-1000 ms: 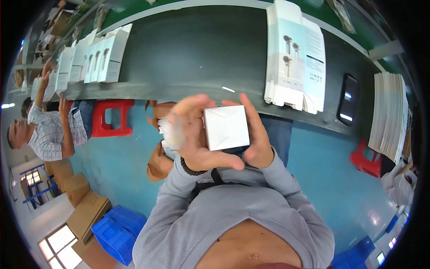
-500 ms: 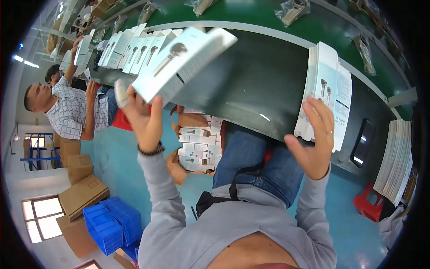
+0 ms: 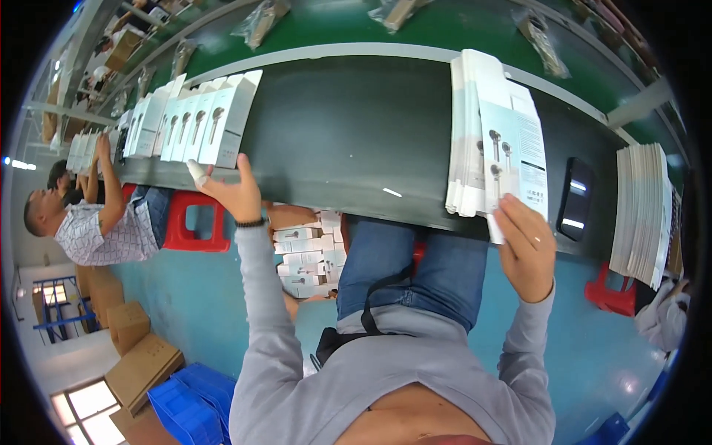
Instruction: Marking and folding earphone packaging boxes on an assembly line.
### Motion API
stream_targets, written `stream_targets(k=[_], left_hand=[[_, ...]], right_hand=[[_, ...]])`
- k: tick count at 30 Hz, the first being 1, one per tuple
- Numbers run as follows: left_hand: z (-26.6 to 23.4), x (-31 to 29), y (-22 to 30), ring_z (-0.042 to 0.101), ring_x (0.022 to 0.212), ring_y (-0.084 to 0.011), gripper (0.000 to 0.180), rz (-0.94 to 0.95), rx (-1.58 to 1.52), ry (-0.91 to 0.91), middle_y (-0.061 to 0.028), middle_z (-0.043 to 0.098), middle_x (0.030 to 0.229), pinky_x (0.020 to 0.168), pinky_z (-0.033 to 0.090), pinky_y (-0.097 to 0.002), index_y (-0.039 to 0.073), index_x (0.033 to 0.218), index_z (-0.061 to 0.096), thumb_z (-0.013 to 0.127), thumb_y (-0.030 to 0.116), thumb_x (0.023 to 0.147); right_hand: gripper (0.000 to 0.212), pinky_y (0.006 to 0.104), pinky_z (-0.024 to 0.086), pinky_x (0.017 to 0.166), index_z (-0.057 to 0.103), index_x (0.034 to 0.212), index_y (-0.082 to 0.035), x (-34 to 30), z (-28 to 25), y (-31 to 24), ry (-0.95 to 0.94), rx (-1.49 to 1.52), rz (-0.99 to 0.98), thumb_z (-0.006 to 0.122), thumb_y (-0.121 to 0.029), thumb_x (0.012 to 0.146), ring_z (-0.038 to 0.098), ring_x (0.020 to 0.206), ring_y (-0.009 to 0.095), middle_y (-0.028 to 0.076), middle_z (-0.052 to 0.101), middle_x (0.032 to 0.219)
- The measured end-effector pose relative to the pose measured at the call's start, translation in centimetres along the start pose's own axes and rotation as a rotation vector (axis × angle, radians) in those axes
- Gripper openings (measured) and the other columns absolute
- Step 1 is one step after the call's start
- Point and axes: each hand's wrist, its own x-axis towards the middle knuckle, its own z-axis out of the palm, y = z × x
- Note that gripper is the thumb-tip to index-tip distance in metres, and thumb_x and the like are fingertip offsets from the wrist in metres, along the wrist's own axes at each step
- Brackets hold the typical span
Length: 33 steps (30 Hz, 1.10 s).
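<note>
At the left of the dark bench a row of upright white and pale-blue cartons [image 3: 187,130] carries pictures of shower heads. By the lower edge of the nearest carton [image 3: 227,122] is my left hand [image 3: 236,194], thumb and fingers apart, one fingertip wrapped in white. Whether it still touches that carton is unclear. On the right lies a stack of flattened cartons [image 3: 463,141]. My right hand [image 3: 528,248] has its fingers closed together at the near corner of the top flat carton [image 3: 512,148], with the thumb partly hidden.
A black phone [image 3: 575,199] lies right of the stack, with more flattened cartons [image 3: 641,211] beyond it. Under the bench, a brown box holds folded cartons [image 3: 308,256]. A green conveyor [image 3: 326,33] carries bagged parts. A co-worker [image 3: 100,222] sits left, near a red stool [image 3: 196,222].
The carton that was tilted in the air by my left hand now stands at the end of the row. My right hand has come down onto the flat carton. The view has shifted.
</note>
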Motion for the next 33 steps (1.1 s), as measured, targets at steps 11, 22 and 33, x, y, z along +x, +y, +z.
stream_targets(k=[11, 22, 33], left_hand=[[-4.5, -7.1, 15.5, 0.028, 0.124, -0.0453, 0.088, 1.088, -0.087, -0.899, -0.0199, 0.028, 0.137, 0.096, 0.014, -0.0672, 0.037, 0.125, 0.035, 0.082, 0.033, 0.050], [-5.6, -7.9, 14.5, 0.063, 0.058, -0.0224, 0.060, 0.554, -0.401, -0.812, -0.0080, 0.065, 0.076, 0.053, 0.049, -0.0249, 0.000, 0.117, 0.052, 0.075, 0.009, 0.063], [-6.3, -11.4, 15.3, 0.013, 0.132, -0.0455, 0.106, 0.482, -0.679, -1.139, -0.0251, 0.030, 0.138, 0.101, 0.007, -0.0596, 0.019, 0.143, 0.007, 0.072, 0.051, 0.065]], right_hand=[[0.021, 0.0276, 0.048, 0.063, 0.060, 0.102, 0.006, -0.5, 1.5, -5.6, 0.152, 1.370, 0.391, 0.055, -0.009, 0.086, 0.062, 0.075, 0.020, 0.017, 0.063, 0.089], [0.049, 0.0351, 0.046, 0.082, 0.039, 0.127, 0.001, -2.3, 5.5, -4.3, 0.254, 1.165, 0.242, 0.044, -0.033, 0.092, 0.058, 0.098, 0.027, 0.019, 0.056, 0.111], [0.096, 0.0350, 0.027, 0.101, 0.013, 0.139, 0.000, -0.9, 8.2, -7.2, 0.155, 1.371, 0.325, 0.075, -0.029, 0.071, 0.034, 0.124, 0.023, 0.014, 0.035, 0.133]])
